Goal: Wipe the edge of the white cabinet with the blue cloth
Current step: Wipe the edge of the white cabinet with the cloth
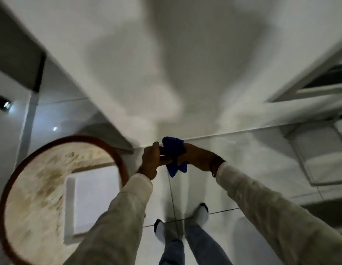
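The blue cloth point(174, 155) is bunched between both hands at the centre of the head view, just in front of the white cabinet's lower front edge point(233, 133). My left hand point(152, 159) grips the cloth's left side with curled fingers. My right hand point(196, 156) holds its right side, and a dark band circles that wrist. The white cabinet face point(166, 64) fills the upper half of the view, with shadows of my arms on it. The frame is blurred by motion.
A round table point(42, 188) with a reddish rim and pale marbled top stands at lower left, a white square object beneath it. White floor tiles point(223, 178) lie below, with my feet point(185, 220) on them. White framed panels point(319, 150) sit at right.
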